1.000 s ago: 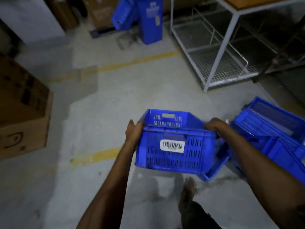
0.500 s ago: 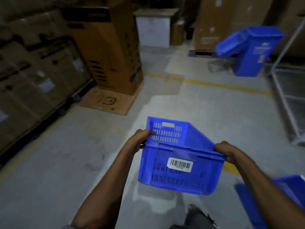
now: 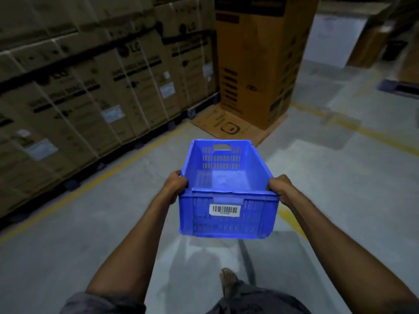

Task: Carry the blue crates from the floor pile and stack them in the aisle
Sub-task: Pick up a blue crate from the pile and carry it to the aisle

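I hold one empty blue crate (image 3: 226,177) in front of me, above the concrete floor, its long axis pointing away. A white barcode label sits on its near end wall. My left hand (image 3: 175,183) grips the left rim near the close corner, fingers curled over the edge. My right hand (image 3: 280,185) grips the right rim at the matching corner. The crate is level and open side up. The floor pile of crates is out of view.
A long row of stacked cardboard boxes (image 3: 90,87) on pallets lines the left side behind a yellow floor line (image 3: 95,180). A tall carton (image 3: 260,60) stands ahead on flattened cardboard (image 3: 229,128). Grey floor stretches ahead and right. My foot (image 3: 227,279) shows below.
I have turned left with the crate: the blue crate pile, the blue bin and the wire rack have left the view, and the box row now fills the left. Both hands keep their grip.
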`<state>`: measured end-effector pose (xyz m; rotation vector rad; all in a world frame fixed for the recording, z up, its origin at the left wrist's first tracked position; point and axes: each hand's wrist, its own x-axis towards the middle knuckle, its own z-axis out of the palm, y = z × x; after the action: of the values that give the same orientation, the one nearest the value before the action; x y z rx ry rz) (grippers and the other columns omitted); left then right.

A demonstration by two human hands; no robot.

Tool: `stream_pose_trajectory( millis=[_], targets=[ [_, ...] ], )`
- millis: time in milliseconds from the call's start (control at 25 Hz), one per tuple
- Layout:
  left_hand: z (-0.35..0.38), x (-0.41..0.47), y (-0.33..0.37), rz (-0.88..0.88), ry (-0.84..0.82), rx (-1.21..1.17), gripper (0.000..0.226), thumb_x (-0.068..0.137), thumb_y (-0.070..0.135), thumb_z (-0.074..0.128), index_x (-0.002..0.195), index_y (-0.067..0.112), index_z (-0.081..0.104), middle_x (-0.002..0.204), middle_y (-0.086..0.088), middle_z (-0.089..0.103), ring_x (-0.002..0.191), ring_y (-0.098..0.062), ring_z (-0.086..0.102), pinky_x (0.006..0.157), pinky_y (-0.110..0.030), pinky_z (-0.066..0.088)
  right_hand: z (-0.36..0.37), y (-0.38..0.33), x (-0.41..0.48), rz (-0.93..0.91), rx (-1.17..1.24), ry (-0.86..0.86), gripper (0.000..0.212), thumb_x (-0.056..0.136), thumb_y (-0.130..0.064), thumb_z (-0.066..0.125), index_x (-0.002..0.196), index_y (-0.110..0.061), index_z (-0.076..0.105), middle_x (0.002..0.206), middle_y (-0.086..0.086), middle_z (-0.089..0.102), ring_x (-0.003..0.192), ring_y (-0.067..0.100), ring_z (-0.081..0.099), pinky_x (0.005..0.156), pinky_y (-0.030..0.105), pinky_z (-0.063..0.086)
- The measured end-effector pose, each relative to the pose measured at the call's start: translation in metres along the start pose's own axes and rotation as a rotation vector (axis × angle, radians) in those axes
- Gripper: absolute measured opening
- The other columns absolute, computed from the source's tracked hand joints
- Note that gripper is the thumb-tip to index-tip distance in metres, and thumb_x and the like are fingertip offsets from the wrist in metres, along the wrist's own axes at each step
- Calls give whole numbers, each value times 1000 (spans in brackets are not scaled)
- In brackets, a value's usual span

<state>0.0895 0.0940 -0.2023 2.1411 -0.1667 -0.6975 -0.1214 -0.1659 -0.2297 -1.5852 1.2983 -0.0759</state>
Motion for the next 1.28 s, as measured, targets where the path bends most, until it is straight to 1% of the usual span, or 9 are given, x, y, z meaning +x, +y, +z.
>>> stream_pose_trajectory(
  millis=[160,240,400,600,680,840,960,1040,1280],
  targets=[
    [-57,111,-66,-120,116,-1,42,59,20,55,99,15,66,88,-20,72,81,-39,70,73,-47,59,79,-74,36,-128,-152,-63,37,72,-6,54,107,-1,65,109,21,66,99,37,65,71,32,48],
    [-86,133,-78,-138,162,-29,42,61,26,60,101,15,69,88,-14,74,78,-30,70,78,-45,59,113,-113,38,-201,-210,-135,36,72,-9,52,105,-4,65,103,18,67,96,35,66,72,32,48],
    [-152,128,-71,-122,190,-70,32,79,23,65,109,13,68,85,-7,70,65,-21,59,71,-35,52,184,-164,46,-178,-302,-252,10,75,3,53,81,3,60,72,15,61,63,25,58,54,27,44],
    [-238,196,-76,-119,263,-144,26,78,30,67,101,18,71,89,-6,74,75,-24,67,77,-37,56,281,-211,64,-183,-355,-246,6,73,5,60,74,-1,61,74,18,65,65,28,61,59,33,47],
    [-279,235,-83,-119,243,-167,35,68,32,68,100,17,70,90,-9,72,76,-25,65,75,-36,54,321,-235,66,-138,-307,-233,14,72,9,61,85,4,64,72,18,64,63,29,61,60,34,48],
    [-361,317,-116,-139,147,-100,52,58,36,66,107,18,67,109,-18,71,104,-38,67,82,-45,56,399,-275,55,-50,-238,-196,21,72,15,61,92,15,65,76,23,62,66,31,58,62,39,47],
    [-409,333,-106,-124,67,-52,42,56,34,66,94,16,66,104,-21,71,102,-38,67,69,-35,48,440,-304,36,-18,-277,-136,7,72,16,63,75,9,63,73,21,60,58,27,54,54,32,44],
    [-431,352,-103,-96,31,-12,38,54,33,65,87,16,65,101,-19,71,98,-36,67,71,-35,51,463,-315,33,3,-305,-102,9,74,15,63,68,8,60,67,18,57,53,24,50,49,30,40],
    [-455,484,-141,-103,-124,126,45,48,32,62,88,11,65,98,-19,72,94,-39,69,79,-45,60,535,-334,64,122,-300,-19,5,76,9,57,77,14,59,72,22,57,54,26,54,49,29,40]
  ],
)
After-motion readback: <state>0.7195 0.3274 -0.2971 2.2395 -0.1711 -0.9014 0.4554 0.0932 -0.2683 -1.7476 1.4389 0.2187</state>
